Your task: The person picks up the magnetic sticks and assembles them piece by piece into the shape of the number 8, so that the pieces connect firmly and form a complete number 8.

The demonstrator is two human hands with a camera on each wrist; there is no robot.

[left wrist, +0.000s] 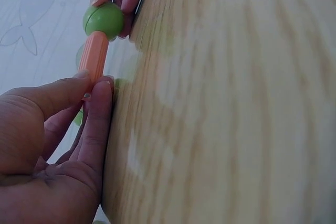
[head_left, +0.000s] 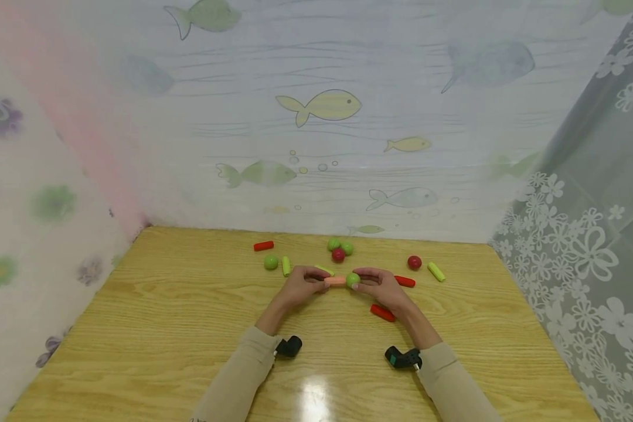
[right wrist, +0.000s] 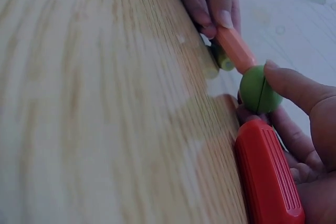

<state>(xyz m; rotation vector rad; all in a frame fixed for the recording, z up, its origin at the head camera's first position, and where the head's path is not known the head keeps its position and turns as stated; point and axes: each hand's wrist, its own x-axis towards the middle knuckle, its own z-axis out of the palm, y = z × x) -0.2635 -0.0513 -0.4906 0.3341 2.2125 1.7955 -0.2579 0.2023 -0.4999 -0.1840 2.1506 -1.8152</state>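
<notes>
My left hand (head_left: 301,285) pinches an orange ridged stick (left wrist: 94,59) between thumb and fingertips near one end. Thumb and fingers of my right hand (head_left: 385,288) pinch a green ball (right wrist: 260,88) with a seam line round it. The stick's free end meets the ball, so the two form one line just above the wooden table (head_left: 190,316). Close beside my right hand lie a red ridged stick (right wrist: 268,174) and another red stick (head_left: 405,281). A yellow-green stick (head_left: 324,271) lies just beyond my left hand, partly hidden.
Behind the hands, two green balls (head_left: 333,244) and a dark red ball (head_left: 338,255) sit together. Farther left are a red stick (head_left: 264,246), a green ball (head_left: 271,262) and a yellow-green stick (head_left: 286,266). At right lie a dark red ball (head_left: 414,262) and a yellow-green stick (head_left: 436,271).
</notes>
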